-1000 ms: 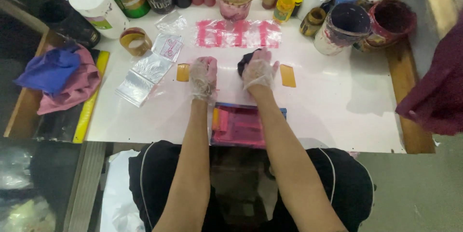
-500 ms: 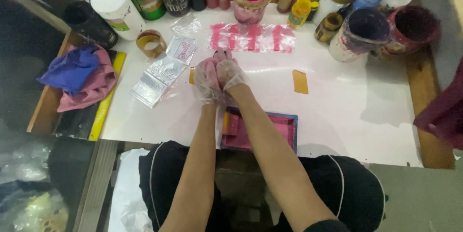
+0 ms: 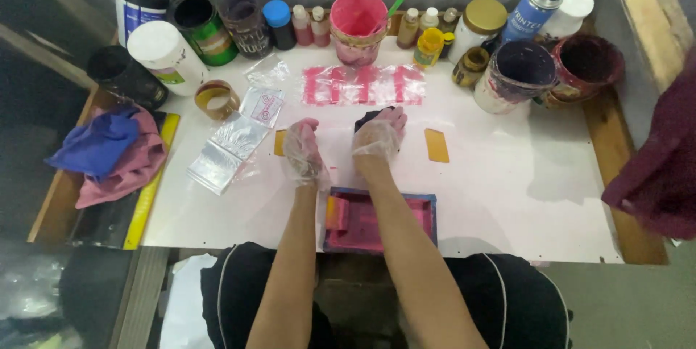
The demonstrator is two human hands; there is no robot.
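Both my hands wear thin clear plastic gloves and lie on the white table top. My right hand is closed around a small dark object, just below a row of pink printed patches. My left hand rests beside it with nothing in it, its fingers loosely extended, partly covering an orange tab. A second orange tab lies to the right of my right hand. A small pink-stained frame with blue edges sits at the near table edge under my forearms.
A pink ink bucket with a green stick, jars, bottles and a spray can line the back. Two stained pots stand at the right. Clear plastic bags, a tape roll, cloths and a yellow ruler lie at the left.
Half a second ago my hands were pressed together over the table. Now they are apart again, side by side, the right one still over the dark object.
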